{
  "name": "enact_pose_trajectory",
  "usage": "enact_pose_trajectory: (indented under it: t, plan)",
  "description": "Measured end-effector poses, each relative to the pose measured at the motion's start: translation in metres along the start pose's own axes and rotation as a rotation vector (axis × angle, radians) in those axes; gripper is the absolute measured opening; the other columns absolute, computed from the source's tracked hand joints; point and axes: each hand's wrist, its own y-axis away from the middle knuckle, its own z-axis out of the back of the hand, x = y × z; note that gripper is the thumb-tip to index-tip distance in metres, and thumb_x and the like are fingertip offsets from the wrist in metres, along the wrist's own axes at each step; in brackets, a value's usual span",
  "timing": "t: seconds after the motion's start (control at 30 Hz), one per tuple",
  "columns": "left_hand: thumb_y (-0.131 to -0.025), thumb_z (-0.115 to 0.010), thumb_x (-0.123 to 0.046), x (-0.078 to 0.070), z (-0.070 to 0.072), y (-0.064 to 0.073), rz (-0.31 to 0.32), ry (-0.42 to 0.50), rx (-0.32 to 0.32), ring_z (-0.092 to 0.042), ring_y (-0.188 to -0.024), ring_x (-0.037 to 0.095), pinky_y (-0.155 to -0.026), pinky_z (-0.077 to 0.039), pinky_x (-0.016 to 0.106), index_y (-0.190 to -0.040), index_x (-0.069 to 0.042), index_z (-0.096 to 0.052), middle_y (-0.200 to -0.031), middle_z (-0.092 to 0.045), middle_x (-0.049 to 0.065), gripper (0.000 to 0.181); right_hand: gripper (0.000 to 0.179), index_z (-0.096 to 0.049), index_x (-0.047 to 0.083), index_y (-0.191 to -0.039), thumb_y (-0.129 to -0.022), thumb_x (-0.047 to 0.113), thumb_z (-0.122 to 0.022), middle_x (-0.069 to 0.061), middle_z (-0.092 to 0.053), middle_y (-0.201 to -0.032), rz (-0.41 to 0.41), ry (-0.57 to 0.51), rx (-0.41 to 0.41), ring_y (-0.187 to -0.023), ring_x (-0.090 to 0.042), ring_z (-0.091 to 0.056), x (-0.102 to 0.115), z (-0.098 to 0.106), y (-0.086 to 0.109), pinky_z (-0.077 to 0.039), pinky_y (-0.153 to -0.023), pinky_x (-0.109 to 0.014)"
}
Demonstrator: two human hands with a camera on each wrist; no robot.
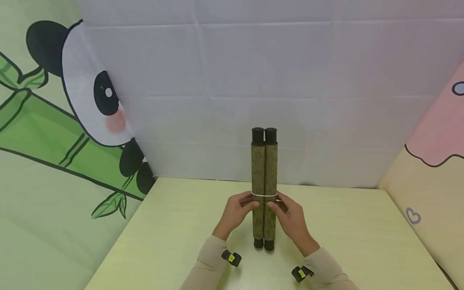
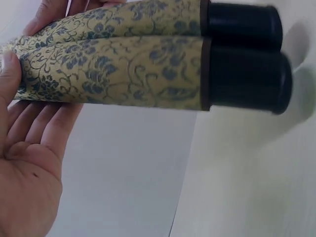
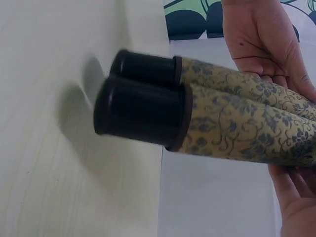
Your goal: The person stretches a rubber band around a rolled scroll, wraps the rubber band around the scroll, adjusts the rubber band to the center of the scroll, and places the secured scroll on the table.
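Observation:
Upright in the head view stands a scroll (image 1: 258,169) with two side-by-side rolls, covered in yellowish cloth with a dark blue floral pattern. Black knobs (image 2: 247,79) cap the ends, and a white band (image 1: 264,195) circles both rolls near the middle. My left hand (image 1: 235,211) grips the left roll, thumb in front and fingers behind. From the other side my right hand (image 1: 291,217) grips the right roll the same way. The right wrist view shows the lower knobs close to the tabletop, with shadows beside them; contact is hard to judge. Fingers behind the rolls are partly hidden.
A pale wooden-looking table (image 1: 163,241) spreads beneath. Behind it hangs a creased white cloth (image 1: 203,121). A panda-and-bamboo backdrop (image 1: 87,100) borders the left, and a pink and cream backdrop (image 1: 431,161) the right. Each sleeve carries a small black wrist device (image 1: 232,257).

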Motion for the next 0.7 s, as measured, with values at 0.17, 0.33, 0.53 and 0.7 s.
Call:
enact_pose_trajectory:
  t: [0.17, 0.33, 0.53, 0.7]
  plan:
    - [-0.100, -0.067, -0.021, -0.004, 0.002, 0.005, 0.043, -0.060, 0.025, -0.070, -0.107, 0.031, -0.087, -0.057, 0.036, -0.135, 0.005, -0.061, -0.123, -0.068, 0.023, 0.044, 0.047, -0.060, -0.004, -0.136, -0.097, 0.020, -0.071, -0.014, -0.073, -0.112, -0.088, 0.062, 0.016, -0.092, -0.025, -0.074, 0.004, 0.002, 0.004, -0.059, -0.074, -0.035]
    - [-0.101, -0.066, -0.032, -0.012, 0.006, 0.007, 0.179, -0.124, 0.066, -0.072, -0.102, 0.029, -0.087, -0.057, 0.042, -0.140, 0.008, -0.055, -0.127, -0.065, 0.025, 0.057, 0.051, -0.061, -0.006, -0.133, -0.096, 0.027, -0.072, -0.016, -0.074, -0.107, -0.184, 0.123, 0.067, -0.082, -0.019, -0.074, 0.005, 0.007, 0.004, -0.058, -0.070, -0.034]
    - [-0.100, -0.066, -0.038, -0.011, 0.003, 0.006, 0.280, -0.147, 0.108, -0.075, -0.090, 0.022, -0.086, -0.057, 0.044, -0.137, 0.007, -0.058, -0.124, -0.068, 0.021, 0.059, 0.055, -0.061, -0.007, -0.133, -0.097, 0.034, -0.070, -0.018, -0.073, -0.109, -0.271, 0.134, 0.155, -0.076, -0.014, -0.072, -0.001, 0.010, 0.003, -0.057, -0.066, -0.029]
    - [-0.101, -0.066, -0.034, -0.001, -0.004, 0.007, 0.305, -0.127, 0.110, -0.075, -0.084, 0.021, -0.080, -0.059, 0.040, -0.125, 0.005, -0.066, -0.108, -0.075, 0.015, 0.046, 0.052, -0.063, -0.006, -0.131, -0.097, 0.033, -0.070, -0.019, -0.072, -0.110, -0.322, 0.126, 0.223, -0.082, -0.020, -0.074, -0.009, 0.011, 0.001, -0.058, -0.064, -0.029]
